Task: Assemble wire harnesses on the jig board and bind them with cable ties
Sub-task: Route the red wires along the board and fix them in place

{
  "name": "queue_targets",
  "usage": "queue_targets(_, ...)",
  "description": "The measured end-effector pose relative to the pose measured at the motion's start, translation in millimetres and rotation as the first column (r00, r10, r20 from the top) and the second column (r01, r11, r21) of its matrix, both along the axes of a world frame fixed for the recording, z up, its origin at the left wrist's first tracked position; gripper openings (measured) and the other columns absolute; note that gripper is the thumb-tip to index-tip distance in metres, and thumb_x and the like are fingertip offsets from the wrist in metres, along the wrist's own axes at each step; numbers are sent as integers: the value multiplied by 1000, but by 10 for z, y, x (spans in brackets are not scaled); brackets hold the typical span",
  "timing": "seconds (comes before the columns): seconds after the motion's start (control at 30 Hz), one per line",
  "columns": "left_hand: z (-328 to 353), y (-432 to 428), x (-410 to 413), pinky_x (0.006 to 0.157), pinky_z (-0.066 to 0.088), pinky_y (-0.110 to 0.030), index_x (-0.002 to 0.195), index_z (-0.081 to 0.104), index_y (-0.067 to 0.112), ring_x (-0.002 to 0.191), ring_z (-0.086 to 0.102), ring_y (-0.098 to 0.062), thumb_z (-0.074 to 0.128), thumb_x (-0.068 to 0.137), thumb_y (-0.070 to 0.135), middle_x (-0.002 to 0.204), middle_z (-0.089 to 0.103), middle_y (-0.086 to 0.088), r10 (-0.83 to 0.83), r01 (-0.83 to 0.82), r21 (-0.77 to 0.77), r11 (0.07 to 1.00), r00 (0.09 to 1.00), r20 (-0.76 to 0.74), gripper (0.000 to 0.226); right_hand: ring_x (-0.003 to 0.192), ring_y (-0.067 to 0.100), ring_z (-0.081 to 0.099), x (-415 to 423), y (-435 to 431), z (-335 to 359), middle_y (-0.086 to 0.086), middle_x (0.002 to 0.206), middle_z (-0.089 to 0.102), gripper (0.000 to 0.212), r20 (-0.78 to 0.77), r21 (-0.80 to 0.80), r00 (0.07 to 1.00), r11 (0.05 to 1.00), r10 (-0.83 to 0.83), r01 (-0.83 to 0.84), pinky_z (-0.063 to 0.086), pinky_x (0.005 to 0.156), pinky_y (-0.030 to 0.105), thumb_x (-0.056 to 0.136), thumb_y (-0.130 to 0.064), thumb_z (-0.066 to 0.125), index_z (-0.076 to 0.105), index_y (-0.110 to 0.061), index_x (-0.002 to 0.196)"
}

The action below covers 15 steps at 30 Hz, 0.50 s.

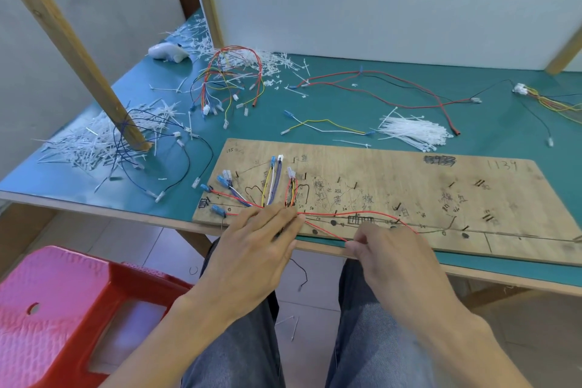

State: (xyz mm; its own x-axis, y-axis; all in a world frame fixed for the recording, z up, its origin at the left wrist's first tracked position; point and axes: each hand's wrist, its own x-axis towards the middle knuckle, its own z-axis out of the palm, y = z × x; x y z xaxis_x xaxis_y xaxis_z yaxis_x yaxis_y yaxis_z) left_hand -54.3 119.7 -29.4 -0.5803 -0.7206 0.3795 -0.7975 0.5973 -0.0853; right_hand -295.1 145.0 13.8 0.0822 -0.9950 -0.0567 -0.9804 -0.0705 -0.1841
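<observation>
Wiring at the near edge of the long plywood jig board [409, 198], both hands on it.
Head view: a thin red wire [326, 231] runs lengthwise, left to right, along the board's near edge. The left hand [255, 249] lies flat with straight fingers, its grip open, pressing where coloured wires fan out away from the person. The right hand [393, 255], further right, has its grip pinched on the red wire just off the edge. White plastic cable ties [412, 132] lie bundled on the green tabletop [330, 104] beyond.

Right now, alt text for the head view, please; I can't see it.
The left hand presses wires flat on the jig board while the right hand pinches a red wire at its near edge. Cable ties lie behind it.
</observation>
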Motion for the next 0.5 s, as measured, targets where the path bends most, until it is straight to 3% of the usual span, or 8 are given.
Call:
queue_targets(0.2,-15,28,-77,112,47,-38,145,59,11,137,51,-22,46,108,29,146,57,-2,27,-26,78,997,1000,-14,44,84,25,66,-391,-33,155,-8,75,68,26,0,29,996,995,-91,91,50,68,34,102,-54,54,64,-31,96)
queue_targets(0.37,6,50,-77,112,47,-35,146,58,14,137,50,-18,50,107,27,146,55,3,49,-39,136,990,996,-76,42,86,27,64,-702,-57,260,-8,84,69,18,-11,27,984,984,-178,178,50,66,35,100,-53,60,68,-38,94)
queue_targets(0.5,62,21,-116,107,47,-31,138,63,14,127,54,-15,50,106,24,136,60,5,63,-36,158,987,983,-170,36,71,14,61,-827,-88,257,-13,66,68,16,126,24,977,985,-172,170,51,62,35,97,-47,67,70,-38,84)
